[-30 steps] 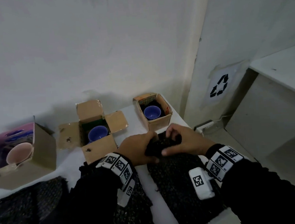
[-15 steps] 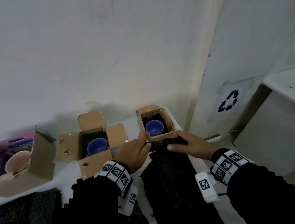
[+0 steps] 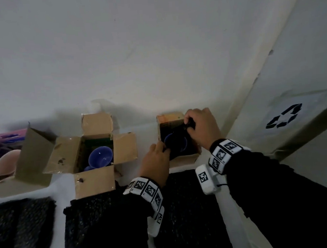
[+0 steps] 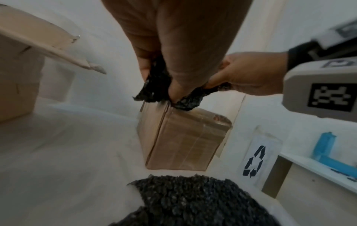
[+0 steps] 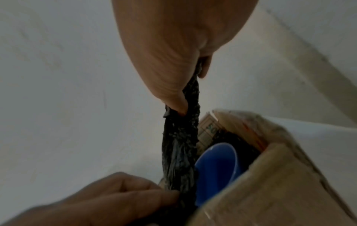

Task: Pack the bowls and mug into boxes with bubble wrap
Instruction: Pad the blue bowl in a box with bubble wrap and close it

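Observation:
A small open cardboard box [image 3: 183,159] stands at the back right of the table with a blue bowl [image 3: 170,142] inside on dark padding. Over its opening, my left hand [image 3: 164,149] and my right hand [image 3: 189,125] pinch the two ends of a folded strip of black bubble wrap [image 5: 181,137]. The strip hangs beside the bowl [image 5: 216,165] at the box's left wall. A second blue bowl [image 3: 100,157] sits in the middle box [image 3: 94,180]. A pink mug [image 3: 7,163] lies in the left box [image 3: 34,153].
Black bubble wrap sheets [image 3: 189,210] cover the near part of the white table [image 3: 58,189]. The wall rises right behind the boxes. To the right is a panel with a recycling sign [image 3: 283,117] and a lower white shelf [image 4: 316,168].
Both hands lifted the folded strip off the sheet near me and carried it forward over the small box. The head view tilted up.

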`<control>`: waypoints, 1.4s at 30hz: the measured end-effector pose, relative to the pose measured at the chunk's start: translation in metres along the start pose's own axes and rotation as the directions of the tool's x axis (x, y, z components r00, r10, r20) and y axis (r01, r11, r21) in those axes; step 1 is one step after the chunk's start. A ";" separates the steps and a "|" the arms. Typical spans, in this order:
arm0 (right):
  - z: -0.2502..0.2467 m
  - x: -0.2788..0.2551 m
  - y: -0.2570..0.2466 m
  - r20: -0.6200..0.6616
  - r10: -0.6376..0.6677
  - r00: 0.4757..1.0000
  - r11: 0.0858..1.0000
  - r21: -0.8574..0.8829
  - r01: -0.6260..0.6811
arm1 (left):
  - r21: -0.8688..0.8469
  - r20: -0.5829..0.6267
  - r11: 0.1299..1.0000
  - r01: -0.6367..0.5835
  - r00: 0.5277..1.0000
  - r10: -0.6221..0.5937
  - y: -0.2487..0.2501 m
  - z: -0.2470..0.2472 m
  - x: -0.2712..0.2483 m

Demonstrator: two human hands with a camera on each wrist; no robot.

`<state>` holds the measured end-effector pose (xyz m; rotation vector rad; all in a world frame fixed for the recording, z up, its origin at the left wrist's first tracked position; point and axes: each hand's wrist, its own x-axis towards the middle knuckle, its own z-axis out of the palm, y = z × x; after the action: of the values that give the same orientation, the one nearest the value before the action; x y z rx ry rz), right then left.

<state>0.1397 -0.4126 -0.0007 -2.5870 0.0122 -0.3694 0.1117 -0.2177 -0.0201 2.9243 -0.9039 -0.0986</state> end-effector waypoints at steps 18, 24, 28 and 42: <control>0.065 0.027 -0.006 0.439 -0.325 0.838 0.913 -0.085 0.399 | 0.229 -0.120 0.967 0.115 0.989 -0.090 0.004 0.035 0.008; 0.063 0.028 -0.008 0.529 -0.255 0.809 0.797 -0.358 0.485 | 0.255 -0.175 0.961 0.104 0.983 -0.060 0.004 0.031 0.008; 0.069 0.031 -0.019 0.599 -0.176 0.781 0.747 -0.435 0.502 | 0.228 -0.117 0.970 0.081 0.992 -0.055 -0.001 0.034 0.004; 0.048 0.018 0.009 0.572 -0.202 0.795 0.916 -0.178 0.360 | 0.248 -0.153 0.968 0.044 0.988 -0.005 -0.009 0.031 0.003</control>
<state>0.1697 -0.3978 -0.0403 -2.8852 -0.5758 0.3089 0.1167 -0.2135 -0.0518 3.1186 -0.9176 0.2521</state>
